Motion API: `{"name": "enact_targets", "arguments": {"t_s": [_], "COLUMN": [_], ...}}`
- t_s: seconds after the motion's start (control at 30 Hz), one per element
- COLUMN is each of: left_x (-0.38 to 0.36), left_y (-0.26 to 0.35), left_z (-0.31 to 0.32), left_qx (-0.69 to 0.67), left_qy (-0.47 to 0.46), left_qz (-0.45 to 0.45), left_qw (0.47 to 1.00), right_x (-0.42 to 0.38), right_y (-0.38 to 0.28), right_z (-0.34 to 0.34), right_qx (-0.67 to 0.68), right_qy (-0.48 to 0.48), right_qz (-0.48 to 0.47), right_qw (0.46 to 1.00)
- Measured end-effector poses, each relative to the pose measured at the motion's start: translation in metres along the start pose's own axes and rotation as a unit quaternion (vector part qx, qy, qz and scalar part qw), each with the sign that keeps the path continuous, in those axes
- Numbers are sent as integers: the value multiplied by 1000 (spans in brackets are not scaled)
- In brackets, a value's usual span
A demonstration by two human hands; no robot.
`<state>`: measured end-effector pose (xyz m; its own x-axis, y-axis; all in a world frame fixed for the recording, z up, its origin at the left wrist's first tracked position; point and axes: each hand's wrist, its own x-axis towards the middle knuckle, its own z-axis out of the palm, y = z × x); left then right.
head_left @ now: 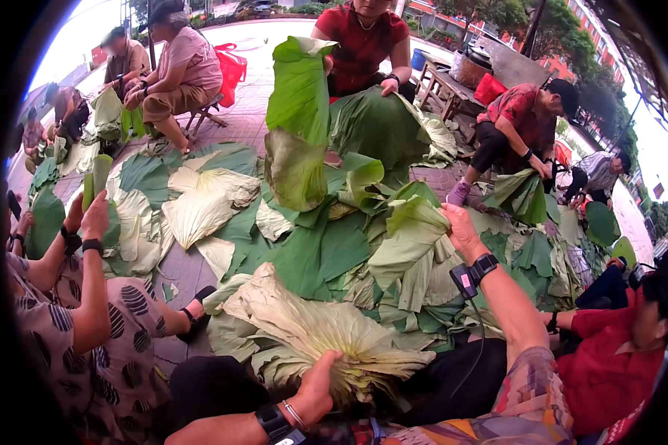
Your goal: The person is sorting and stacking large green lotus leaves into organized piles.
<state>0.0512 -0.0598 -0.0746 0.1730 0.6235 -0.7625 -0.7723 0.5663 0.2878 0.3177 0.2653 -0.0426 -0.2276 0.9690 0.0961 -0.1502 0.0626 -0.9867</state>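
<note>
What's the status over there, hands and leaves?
Left hand gripping folded pale leaf bundle on lap. Right hand lifting a green leaf. Leaf pile crowds the ground ahead.

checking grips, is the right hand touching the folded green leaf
Touching. The head view shows the right hand closed on the top edge of the folded green leaf, fingers wrapped over it with no gap.
</note>
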Motion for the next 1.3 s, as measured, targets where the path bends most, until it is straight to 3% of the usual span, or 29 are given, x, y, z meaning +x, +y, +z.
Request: {"name": "enact_targets", "arguments": {"t_s": [0.07, 0.23, 0.37, 0.47, 0.57, 0.63, 0.67, 0.77, 0.83, 0.9, 1.03, 1.1, 1.3], "left_x": [-1, -8, -1, 6, 15, 19, 12, -10, -7, 4, 6, 0, -19], "left_y": [0, 4, 2, 0, -2, 0, 2, 12, 17, 20, 27, 31, 51], "left_z": [1, 5, 1, -3, -7, -8, -8, 10, 13, 9, 10, 18, 35], "left_qx": [-1, -16, -13, -13, -6, 6, 4, 18, 29, 46, 27, 14, -4], "left_qy": [-25, -72, -74, -87, -76, -69, -92, -91, -69, -68, -43, -60, -80], "left_qz": [6, 7, 5, -5, 4, 8, -9, -27, -22, 28, 84, 97, 143], "left_qw": [1000, 997, 997, 996, 997, 998, 996, 995, 997, 996, 995, 993, 986], "right_x": [-26, -102, -143, -163, -165, -147, -135, -94, -82, -82, -77, -75, -86], "right_y": [-23, -8, 3, 16, 30, 18, 15, -12, -42, -63, -55, -45, -45], "right_z": [20, 63, 102, 123, 124, 118, 110, 86, 81, 73, 58, 60, 101], "right_qx": [0, -52, -156, -277, -366, -505, -537, -397, -207, -15, 53, -4, -107], "right_qy": [-93, -187, -342, -393, -452, -408, -317, -21, 53, 31, -41, -92, -238], "right_qz": [71, 185, 284, 231, 57, 33, -4, -125, -218, -155, -70, 5, -1], "right_qw": [993, 963, 882, 846, 812, 760, 782, 909, 952, 987, 995, 996, 966]}}
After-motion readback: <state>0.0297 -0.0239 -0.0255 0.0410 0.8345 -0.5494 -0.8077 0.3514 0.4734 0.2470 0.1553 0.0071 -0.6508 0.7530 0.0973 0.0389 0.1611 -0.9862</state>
